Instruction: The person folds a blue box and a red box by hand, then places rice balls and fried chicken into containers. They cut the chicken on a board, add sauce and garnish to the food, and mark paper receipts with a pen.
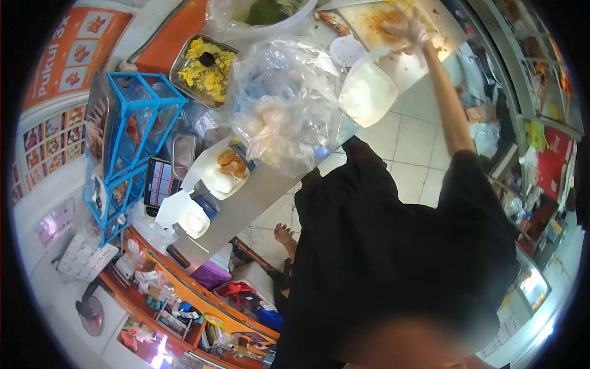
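Note:
My right hand [409, 32] reaches over the stained cutting board [375, 21] at the top, its fingers spread and slightly blurred. A piece of brown food [332, 23] lies near the board's left side. Below it is an open white container [369, 92] with white contents. What looks like my left hand [284, 235] hangs low beside the counter, fingers apart and holding nothing visible. Large clear plastic bags [286, 98] cover the middle of the counter. Two open boxes stand on the lower counter, one [224, 174] with rice and a brown piece, the other [193, 220] with rice.
A metal tray [206, 71] of yellow food is at the upper left, near a blue rack [132, 147]. Beside the rack stands a tablet [161, 182]. Shelves with goods [209, 313] run along the lower left. A glass display case [544, 67] is at the right.

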`<state>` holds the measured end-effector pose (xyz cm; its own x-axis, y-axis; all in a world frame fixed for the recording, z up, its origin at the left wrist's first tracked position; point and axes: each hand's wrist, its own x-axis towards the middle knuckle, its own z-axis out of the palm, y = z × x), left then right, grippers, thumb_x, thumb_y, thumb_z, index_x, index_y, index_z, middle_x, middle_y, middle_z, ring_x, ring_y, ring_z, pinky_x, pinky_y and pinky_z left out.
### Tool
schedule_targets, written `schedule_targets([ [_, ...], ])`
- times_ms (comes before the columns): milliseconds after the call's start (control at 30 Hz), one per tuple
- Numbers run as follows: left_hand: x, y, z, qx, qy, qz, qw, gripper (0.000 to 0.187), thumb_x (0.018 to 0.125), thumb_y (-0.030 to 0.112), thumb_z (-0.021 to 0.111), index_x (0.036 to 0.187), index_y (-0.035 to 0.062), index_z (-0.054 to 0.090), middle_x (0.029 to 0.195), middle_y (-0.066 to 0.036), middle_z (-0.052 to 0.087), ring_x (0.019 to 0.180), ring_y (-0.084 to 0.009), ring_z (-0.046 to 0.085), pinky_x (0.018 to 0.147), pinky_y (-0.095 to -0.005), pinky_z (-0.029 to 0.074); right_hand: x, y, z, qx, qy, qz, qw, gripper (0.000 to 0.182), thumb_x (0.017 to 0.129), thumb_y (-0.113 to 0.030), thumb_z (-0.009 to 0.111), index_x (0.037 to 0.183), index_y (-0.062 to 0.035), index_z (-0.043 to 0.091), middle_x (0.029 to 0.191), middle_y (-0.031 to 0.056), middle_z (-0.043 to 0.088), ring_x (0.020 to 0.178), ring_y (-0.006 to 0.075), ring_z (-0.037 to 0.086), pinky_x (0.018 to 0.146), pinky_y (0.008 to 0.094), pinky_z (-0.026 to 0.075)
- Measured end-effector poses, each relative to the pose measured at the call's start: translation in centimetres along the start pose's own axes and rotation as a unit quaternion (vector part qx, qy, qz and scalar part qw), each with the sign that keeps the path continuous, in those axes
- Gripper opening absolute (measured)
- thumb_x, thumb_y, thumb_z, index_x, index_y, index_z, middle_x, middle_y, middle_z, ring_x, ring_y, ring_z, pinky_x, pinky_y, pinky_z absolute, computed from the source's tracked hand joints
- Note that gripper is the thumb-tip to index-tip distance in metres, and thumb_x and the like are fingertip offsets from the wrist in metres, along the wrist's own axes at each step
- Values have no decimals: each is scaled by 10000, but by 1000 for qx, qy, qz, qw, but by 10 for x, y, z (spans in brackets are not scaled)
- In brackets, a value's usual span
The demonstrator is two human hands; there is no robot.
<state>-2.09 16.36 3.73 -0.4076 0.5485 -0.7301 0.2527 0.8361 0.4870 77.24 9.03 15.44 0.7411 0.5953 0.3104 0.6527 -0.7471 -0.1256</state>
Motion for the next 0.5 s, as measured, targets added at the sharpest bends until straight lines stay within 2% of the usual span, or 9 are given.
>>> schedule_targets([
  [67,-5,-8,9,27,-7,21,999,251,901,279,543,1049,77,541,845,-75,600,625,-186,542,483,-313,450,20,-1,24,-177,-157,11,971,710,850,-644,481,1458,-315,317,1464,135,389,1360,412,315,1084,556,293],
  [133,-11,-20,2,55,-9,30,998,258,918,271,524,1073,66,544,844,-83,610,614,-184,555,469,-319,466,17,-24,10,-279,-395,-45,874,870,792,-729,489,1502,-385,124,1555,92,215,1422,456,73,1102,608,200],
  [200,-13,-36,-4,51,9,31,998,260,927,262,510,1083,60,552,843,-94,617,608,-180,558,458,-319,468,13,32,78,-228,-296,-154,915,858,748,-762,509,1472,-364,278,1534,116,259,1413,444,144,1085,603,232],
  [267,-22,-50,-9,41,21,30,998,263,935,254,497,1094,53,560,843,-104,623,602,-175,561,447,-319,470,7,21,61,-211,-215,-15,953,768,762,-752,502,1407,-346,412,1508,121,302,1387,408,235,1071,579,268],
  [300,-29,-53,-8,69,29,54,996,265,938,254,496,1088,48,569,830,-111,629,579,-170,560,438,-313,466,4,15,62,-246,-156,0,957,761,755,-750,516,1347,-270,501,1430,140,408,1301,368,389,1023,526,359],
  [367,-40,-69,-11,79,52,64,993,269,940,254,495,1083,43,579,818,-117,634,556,-165,560,428,-308,462,8,19,73,-243,-40,-15,969,716,809,-693,504,1294,-166,537,1147,162,589,997,324,599,814,445,504],
  [400,-33,-82,-17,68,23,93,993,270,939,258,501,1067,36,587,802,-119,640,542,-158,562,427,-298,461,15,39,95,-186,89,-76,976,533,882,-582,474,1171,-143,562,908,103,558,721,246,522,613,381,451],
  [433,-32,-94,-27,52,4,123,991,273,938,261,507,1050,28,595,786,-121,645,528,-151,564,426,-289,459,20,60,119,-137,211,-147,957,392,955,-472,443,1048,-120,588,669,43,527,445,169,444,411,317,398],
  [500,-41,-94,-30,57,53,102,992,281,935,268,515,1028,21,610,739,-109,648,521,-142,572,428,-281,452,32,83,146,-215,102,-148,960,300,937,-351,487,1045,-94,599,659,17,530,462,151,472,422,302,420],
])
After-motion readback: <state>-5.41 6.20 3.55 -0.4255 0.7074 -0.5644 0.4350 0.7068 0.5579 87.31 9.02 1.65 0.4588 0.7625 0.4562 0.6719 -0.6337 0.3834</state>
